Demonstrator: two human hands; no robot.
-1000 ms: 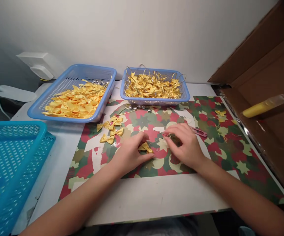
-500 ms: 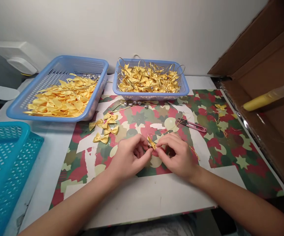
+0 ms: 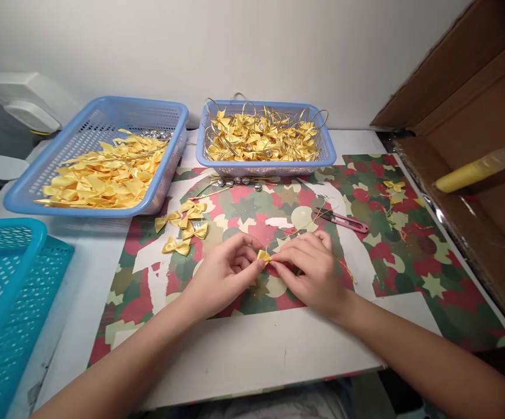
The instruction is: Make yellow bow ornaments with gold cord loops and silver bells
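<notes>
Between my two hands, low over the patterned mat, is a small yellow ribbon bow. My left hand pinches its left side between thumb and forefinger. The thumb and fingers of my right hand are closed at its right edge. The bell seen at the bow earlier is hidden now. Left of my hands lie several finished-looking yellow bows. A row of small silver bells and gold cord pieces lies beyond my hands. A pink-handled cutter rests past my right hand.
At the back left, a blue basket holds many yellow bows. Another blue basket holds bows with gold cords. A teal basket stands at the near left. On the right is a cardboard box with a yellow tube at it.
The bow has turned between my fingers, so its loop now faces up and the bell no longer shows. Both hands remain nearly in place; the view has shifted slightly.
</notes>
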